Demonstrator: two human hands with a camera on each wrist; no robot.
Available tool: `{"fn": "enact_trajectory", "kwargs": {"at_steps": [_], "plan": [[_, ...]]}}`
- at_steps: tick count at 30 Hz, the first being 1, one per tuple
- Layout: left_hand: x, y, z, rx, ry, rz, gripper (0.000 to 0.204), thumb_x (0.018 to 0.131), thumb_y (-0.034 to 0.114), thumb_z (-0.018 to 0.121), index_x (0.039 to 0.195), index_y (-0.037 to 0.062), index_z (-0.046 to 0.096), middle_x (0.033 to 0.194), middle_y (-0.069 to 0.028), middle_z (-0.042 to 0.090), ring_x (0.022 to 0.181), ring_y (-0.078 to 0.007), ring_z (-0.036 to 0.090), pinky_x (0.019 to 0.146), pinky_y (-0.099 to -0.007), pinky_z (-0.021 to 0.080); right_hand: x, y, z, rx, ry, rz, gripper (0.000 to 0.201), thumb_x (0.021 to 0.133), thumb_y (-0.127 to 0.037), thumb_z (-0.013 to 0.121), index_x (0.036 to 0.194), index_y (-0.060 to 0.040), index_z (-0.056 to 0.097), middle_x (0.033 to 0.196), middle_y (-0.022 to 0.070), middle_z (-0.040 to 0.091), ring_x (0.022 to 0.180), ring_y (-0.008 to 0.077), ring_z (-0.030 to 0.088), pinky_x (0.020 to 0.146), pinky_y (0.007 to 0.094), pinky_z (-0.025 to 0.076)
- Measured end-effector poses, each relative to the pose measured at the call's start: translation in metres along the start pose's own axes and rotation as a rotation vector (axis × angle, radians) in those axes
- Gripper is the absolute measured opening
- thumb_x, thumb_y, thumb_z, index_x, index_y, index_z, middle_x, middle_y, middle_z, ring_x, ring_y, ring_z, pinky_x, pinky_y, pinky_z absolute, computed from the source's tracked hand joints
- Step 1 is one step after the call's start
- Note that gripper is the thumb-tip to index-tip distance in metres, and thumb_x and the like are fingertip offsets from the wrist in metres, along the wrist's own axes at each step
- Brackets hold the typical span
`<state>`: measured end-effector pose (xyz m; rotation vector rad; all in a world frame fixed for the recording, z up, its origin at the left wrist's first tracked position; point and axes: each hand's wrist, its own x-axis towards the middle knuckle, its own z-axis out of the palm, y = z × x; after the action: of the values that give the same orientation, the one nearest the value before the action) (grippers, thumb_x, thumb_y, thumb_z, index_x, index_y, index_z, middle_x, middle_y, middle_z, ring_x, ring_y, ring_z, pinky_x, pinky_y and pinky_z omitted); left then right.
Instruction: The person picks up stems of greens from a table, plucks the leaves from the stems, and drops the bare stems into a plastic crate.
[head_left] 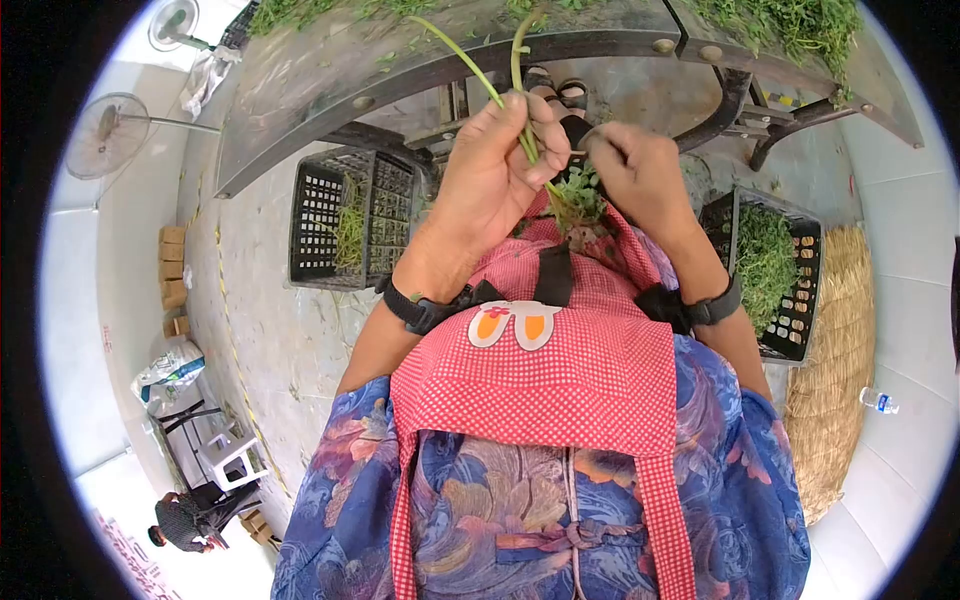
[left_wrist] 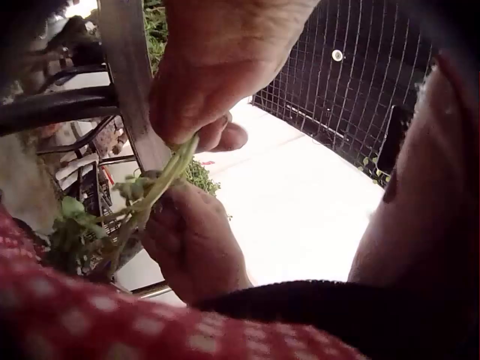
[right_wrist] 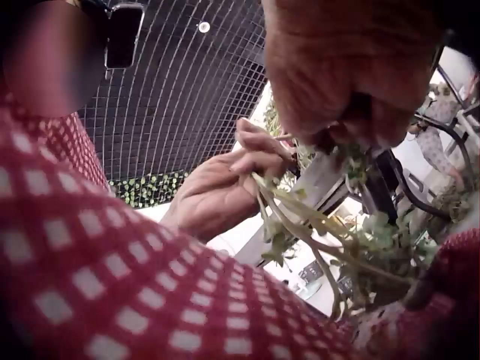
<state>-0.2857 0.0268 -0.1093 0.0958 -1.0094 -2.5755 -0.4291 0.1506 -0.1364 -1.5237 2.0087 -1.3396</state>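
Observation:
My left hand (head_left: 495, 165) pinches a few long green stems (head_left: 462, 58) between thumb and fingers; their upper ends stick out past the thumb towards the table. Below that hand, the stems lead to a leafy part (head_left: 578, 195) in front of the apron. My right hand (head_left: 645, 170) is close beside it with curled fingers, slightly blurred. In the left wrist view, the stems (left_wrist: 161, 191) run from the left fingertips past the right hand (left_wrist: 199, 244). Small leaves (right_wrist: 356, 169) show just under the right fingertips in the right wrist view; I cannot tell whether they are gripped.
A table (head_left: 330, 115) with heaps of greens (head_left: 785, 35) stands ahead. Black crates stand on the floor, the left one (head_left: 385, 215) with stems, the right one (head_left: 808, 310) with leafy greens. A straw mat (head_left: 835, 400) and a bottle (head_left: 878, 401) are at right, a fan (head_left: 108, 135) at left.

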Motion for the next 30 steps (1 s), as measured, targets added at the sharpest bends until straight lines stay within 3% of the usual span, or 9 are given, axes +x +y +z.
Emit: {"fn": "enact_trajectory", "kwargs": {"at_steps": [3, 5, 6, 9, 10, 17, 21, 24, 30], "plan": [[0.001, 0.011, 0.002, -0.135, -0.131, 0.045, 0.027, 0.096, 0.023, 0.043, 0.097, 0.0003, 0.056, 0.093, -0.0162, 0.063, 0.089, -0.0263, 0.061, 0.073, -0.0300, 0.052, 0.001, 0.022, -0.011, -0.020, 0.213, 0.108, 0.016, 0.085, -0.013, 0.053, 0.084, 0.0004, 0.062, 0.078, 0.0115, 0.064, 0.067, 0.0198, 0.063, 0.058, 0.0298, 0.046], [-0.003, 0.017, 0.019, -0.044, 0.129, 0.142, 0.028, 0.097, 0.023, 0.040, 0.100, -0.0006, 0.055, 0.099, -0.0202, 0.063, 0.091, -0.0270, 0.063, 0.078, -0.0333, 0.054, 0.001, 0.020, -0.020, 0.916, 0.124, 0.480, 0.019, 0.089, -0.015, 0.050, 0.093, 0.0009, 0.059, 0.080, 0.0083, 0.062, 0.062, 0.0173, 0.060, 0.052, 0.0271, 0.043], [0.000, 0.016, 0.018, -0.073, 0.130, 0.152, 0.029, 0.097, 0.023, 0.040, 0.101, -0.0007, 0.056, 0.106, -0.0229, 0.060, 0.097, -0.0307, 0.061, 0.083, -0.0367, 0.052, -0.002, 0.007, -0.022, 1.061, 0.123, 0.532, 0.025, 0.092, -0.018, 0.047, 0.105, 0.0018, 0.054, 0.080, 0.0055, 0.057, 0.057, 0.0103, 0.053, 0.048, 0.0208, 0.039], [0.003, 0.009, 0.016, -0.125, 0.130, 0.163, 0.029, 0.097, 0.023, 0.040, 0.102, -0.0010, 0.056, 0.108, -0.0237, 0.059, 0.100, -0.0327, 0.060, 0.086, -0.0399, 0.051, -0.005, -0.001, -0.027, 1.057, -0.168, 0.416, 0.027, 0.094, -0.021, 0.045, 0.106, 0.0017, 0.054, 0.071, 0.0022, 0.052, 0.051, 0.0054, 0.043, 0.044, 0.0190, 0.034], [0.003, 0.007, 0.016, -0.126, 0.129, 0.163, 0.029, 0.097, 0.023, 0.040, 0.102, -0.0010, 0.056, 0.108, -0.0237, 0.059, 0.100, -0.0327, 0.060, 0.086, -0.0399, 0.051, -0.007, -0.004, -0.023, 1.099, -0.191, 0.412, 0.027, 0.095, -0.024, 0.045, 0.104, -0.0006, 0.055, 0.064, -0.0028, 0.045, 0.048, 0.0033, 0.035, 0.042, 0.0182, 0.026], [0.003, 0.003, 0.014, -0.140, 0.027, 0.126, 0.026, 0.096, 0.021, 0.042, 0.102, -0.0005, 0.055, 0.110, -0.0216, 0.059, 0.101, -0.0311, 0.059, 0.090, -0.0402, 0.049, -0.012, -0.006, 0.009, 0.897, -0.331, 0.444, 0.028, 0.088, -0.032, 0.059, 0.094, -0.0049, 0.057, 0.057, -0.0084, 0.036, 0.048, 0.0019, 0.029, 0.043, 0.0193, 0.022], [0.002, -0.003, 0.016, -0.072, 0.074, 0.155, 0.027, 0.097, 0.022, 0.041, 0.101, -0.0004, 0.055, 0.111, -0.0223, 0.058, 0.102, -0.0309, 0.058, 0.089, -0.0393, 0.050, -0.009, 0.008, 0.017, 0.573, -0.055, 0.253, 0.024, 0.088, -0.029, 0.060, 0.089, -0.0046, 0.056, 0.057, -0.0079, 0.036, 0.046, 0.0022, 0.029, 0.042, 0.0200, 0.022], [0.002, 0.000, 0.021, -0.139, 0.125, 0.202, 0.030, 0.098, 0.024, 0.037, 0.100, -0.0003, 0.054, 0.110, -0.0236, 0.057, 0.100, -0.0308, 0.059, 0.085, -0.0376, 0.052, -0.010, 0.023, 0.003, 1.287, 0.136, 0.564, 0.025, 0.091, -0.027, 0.056, 0.089, -0.0020, 0.053, 0.059, -0.0037, 0.040, 0.048, 0.0051, 0.034, 0.040, 0.0196, 0.026], [0.011, 0.004, 0.020, -0.102, 0.203, 0.323, 0.024, 0.097, 0.022, 0.039, 0.099, 0.0012, 0.051, 0.115, -0.0230, 0.054, 0.106, -0.0314, 0.056, 0.091, -0.0408, 0.049, -0.012, -0.007, -0.018, 1.404, 0.128, 0.531, 0.024, 0.092, -0.023, 0.053, 0.095, 0.0002, 0.054, 0.070, 0.0035, 0.052, 0.050, 0.0071, 0.042, 0.040, 0.0178, 0.029]]}}
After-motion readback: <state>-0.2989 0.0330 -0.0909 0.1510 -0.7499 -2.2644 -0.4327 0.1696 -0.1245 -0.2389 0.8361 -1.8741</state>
